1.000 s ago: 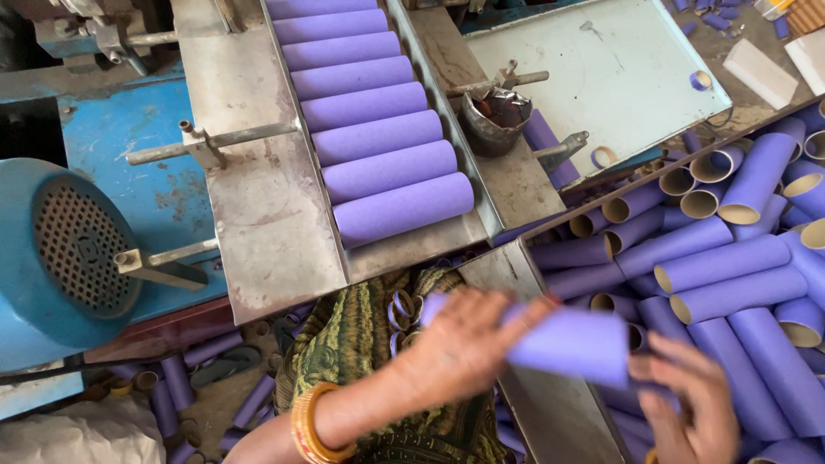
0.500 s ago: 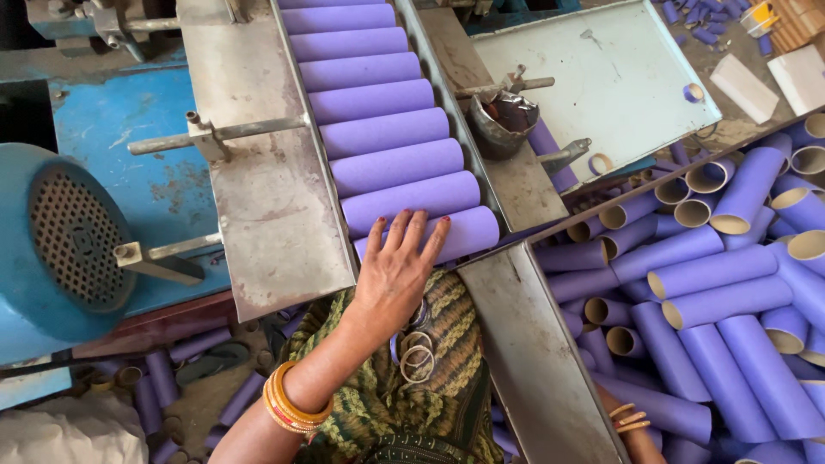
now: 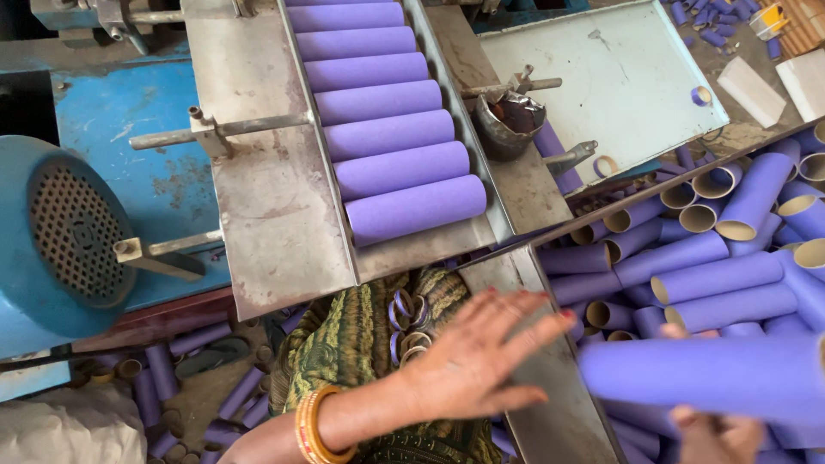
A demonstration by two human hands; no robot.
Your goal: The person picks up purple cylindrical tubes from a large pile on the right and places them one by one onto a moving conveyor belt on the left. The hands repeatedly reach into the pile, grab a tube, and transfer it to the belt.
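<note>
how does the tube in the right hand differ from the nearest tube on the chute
The tube in the right hand is off the surface, gripped from below by the right hand, and looks blurred; the chute tube lies sharp, touching its neighbour in a row. The held tube runs off the frame's right edge, while the chute tube shows whole. The left hand is open beside the held one. Both are purple cylinders.

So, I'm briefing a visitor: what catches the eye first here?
A row of purple tubes lying side by side in the metal chute at top centre. A heap of loose purple tubes fills the bin at right. Low right, the right hand holds one tube, the left hand reaching towards it.
</note>
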